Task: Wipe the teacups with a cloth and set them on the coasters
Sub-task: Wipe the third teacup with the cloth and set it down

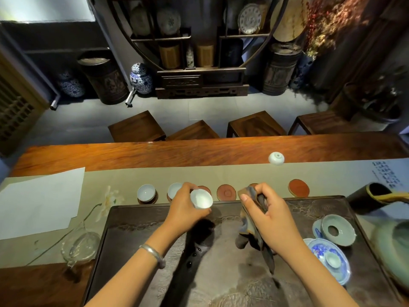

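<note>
My left hand (184, 203) holds a small white teacup (201, 198), tilted with its mouth toward me, just above the dark tea tray (221, 273). My right hand (269, 214) grips a dark crumpled cloth (250, 227) that hangs down over the tray. Two pale teacups (146, 192) (173, 189) sit on coasters at the left of the row. A red coaster (226, 192) lies bare between my hands, another (298, 188) farther right. One coaster (204, 189) is partly hidden behind the held cup. An upturned white cup (276, 158) rests far back on the table.
White paper (39, 202) lies at the left, a glass pitcher (80, 245) with a flower stem beside the tray. Blue-and-white saucers (332, 260) and a celadon lid (338, 232) crowd the tray's right side. A dark holder (367, 198) stands at right. Stools line the table's far edge.
</note>
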